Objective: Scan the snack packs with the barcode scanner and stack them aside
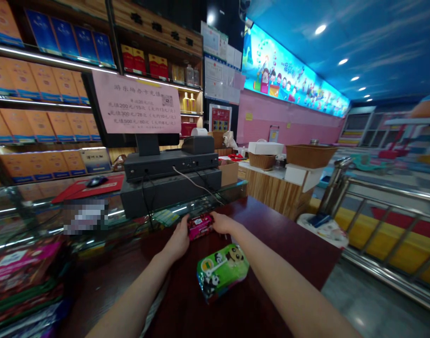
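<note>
A small magenta and dark red packet (200, 226) is gripped at its two ends, near the far edge of the dark red table (281, 244). My left hand (181, 236) is closed on its left end, and my right hand (222, 223) holds the right end. Between my forearms, closer to me, a green package with panda pictures (222, 270) lies on the table, touched by neither hand.
Stacked magenta and green packages (20, 272) are at the lower left. Beyond the hands stand a glass counter and a black register (170, 164) with a cable. A metal railing (394, 202) and a lined bin (322, 230) are on the right.
</note>
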`<state>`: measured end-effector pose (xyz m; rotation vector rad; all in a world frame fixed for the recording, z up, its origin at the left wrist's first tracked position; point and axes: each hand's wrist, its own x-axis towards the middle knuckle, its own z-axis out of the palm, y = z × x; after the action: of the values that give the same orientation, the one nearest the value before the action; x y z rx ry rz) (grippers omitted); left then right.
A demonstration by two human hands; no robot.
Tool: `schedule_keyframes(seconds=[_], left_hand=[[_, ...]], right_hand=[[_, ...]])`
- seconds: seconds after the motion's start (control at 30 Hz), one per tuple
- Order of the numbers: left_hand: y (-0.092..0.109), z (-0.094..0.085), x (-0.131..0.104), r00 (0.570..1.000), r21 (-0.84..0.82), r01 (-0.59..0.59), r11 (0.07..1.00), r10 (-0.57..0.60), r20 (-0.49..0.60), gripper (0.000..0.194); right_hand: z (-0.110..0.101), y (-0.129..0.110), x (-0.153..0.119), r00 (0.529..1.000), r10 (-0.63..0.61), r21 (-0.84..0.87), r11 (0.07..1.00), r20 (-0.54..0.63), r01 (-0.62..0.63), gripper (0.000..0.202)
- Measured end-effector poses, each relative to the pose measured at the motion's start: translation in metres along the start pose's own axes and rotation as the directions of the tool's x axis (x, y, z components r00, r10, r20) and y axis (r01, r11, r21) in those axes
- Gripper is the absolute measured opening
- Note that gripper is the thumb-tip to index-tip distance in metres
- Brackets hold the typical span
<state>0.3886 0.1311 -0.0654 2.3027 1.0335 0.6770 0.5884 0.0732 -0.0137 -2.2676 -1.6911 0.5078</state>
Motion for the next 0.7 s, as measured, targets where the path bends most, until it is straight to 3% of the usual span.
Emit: schedule_keyframes(seconds=[0.37, 0.7], left_hand=[[0.015, -0.006, -0.005, 0.997, 0.078, 0.03, 0.997, -0.036, 0.068, 0.076], [0.037, -0.04, -0.034, 0.997, 0.178, -0.028, 0.984, 0.014, 0.078, 0.076]], right_hand=[[-0.003, -0.004, -0.011, 0.999, 0.04, -0.067, 0.997, -0.01, -0.04, 0.054], [-0.003, -0.024, -0.032, 0.993, -0.061, -0.037, 0.998, -0.096, 0.057, 0.058]])
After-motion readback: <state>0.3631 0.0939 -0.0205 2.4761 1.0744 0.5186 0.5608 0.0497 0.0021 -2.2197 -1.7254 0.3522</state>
